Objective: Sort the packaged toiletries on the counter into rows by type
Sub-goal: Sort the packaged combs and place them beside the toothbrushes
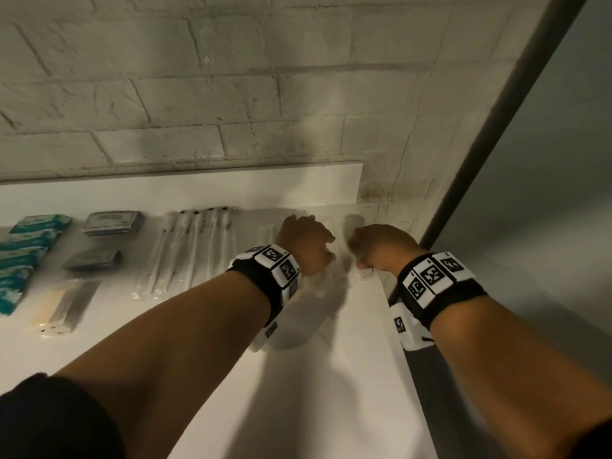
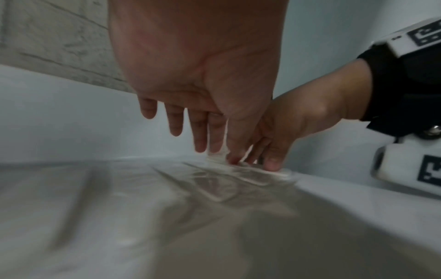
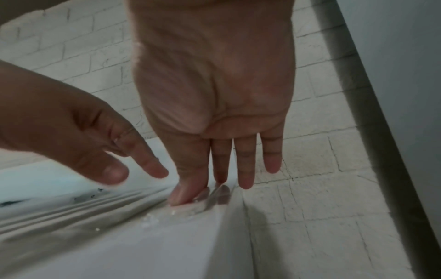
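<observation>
Setting the clear packet (image 3: pixel 83 213) at the shelf (image 1: pixel 172 329) end, we pinch its edge with our right hand (image 1: pixel 381 248), left hand (image 1: pixel 306 243) loose-fingered alongside; next it probably needs releasing and smoothing flat.

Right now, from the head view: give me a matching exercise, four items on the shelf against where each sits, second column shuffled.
Things:
1. teal packets
2. grey sachets
3. wrapped toothbrushes
4. clear plastic wrapper

Places:
A. right end of the shelf, pinched by the right hand
B. far left end
C. mid-shelf, left of the left hand
D. between the teal stack and the brushes

Pairs: 1-B, 2-D, 3-C, 4-A.
</observation>
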`<action>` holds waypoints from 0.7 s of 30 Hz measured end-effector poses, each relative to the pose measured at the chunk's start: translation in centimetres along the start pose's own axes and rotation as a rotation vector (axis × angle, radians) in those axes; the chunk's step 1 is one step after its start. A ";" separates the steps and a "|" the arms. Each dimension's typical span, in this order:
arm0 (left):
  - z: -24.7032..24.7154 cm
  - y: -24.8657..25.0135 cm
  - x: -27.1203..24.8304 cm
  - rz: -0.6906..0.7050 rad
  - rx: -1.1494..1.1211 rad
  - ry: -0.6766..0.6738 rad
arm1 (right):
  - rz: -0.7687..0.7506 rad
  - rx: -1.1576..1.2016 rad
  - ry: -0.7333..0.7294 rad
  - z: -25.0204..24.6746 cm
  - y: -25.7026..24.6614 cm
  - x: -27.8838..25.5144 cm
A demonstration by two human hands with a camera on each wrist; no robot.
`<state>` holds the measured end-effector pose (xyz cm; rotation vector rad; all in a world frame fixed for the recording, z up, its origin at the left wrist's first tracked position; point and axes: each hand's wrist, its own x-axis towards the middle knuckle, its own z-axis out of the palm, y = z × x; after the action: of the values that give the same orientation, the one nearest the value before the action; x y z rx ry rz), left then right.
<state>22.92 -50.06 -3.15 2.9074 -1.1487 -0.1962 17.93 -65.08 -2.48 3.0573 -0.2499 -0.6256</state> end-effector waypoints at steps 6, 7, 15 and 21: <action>0.7 1.0 0.1 -0.039 0.003 -0.109 | -0.051 0.021 0.009 0.1 0.6 0.2; 0.8 0.9 0.2 -0.041 -0.005 -0.103 | -0.055 0.016 0.015 -0.1 0.7 0.1; 0.9 1.1 0.3 -0.054 -0.010 -0.110 | -0.110 -0.068 0.013 -0.1 0.4 -0.5; 1.1 1.0 0.1 -0.056 -0.029 -0.108 | -0.094 -0.025 0.034 0.3 0.4 -0.2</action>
<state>22.19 -50.89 -4.18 2.9381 -1.0679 -0.3716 17.57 -65.44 -2.66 3.0669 -0.0982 -0.5756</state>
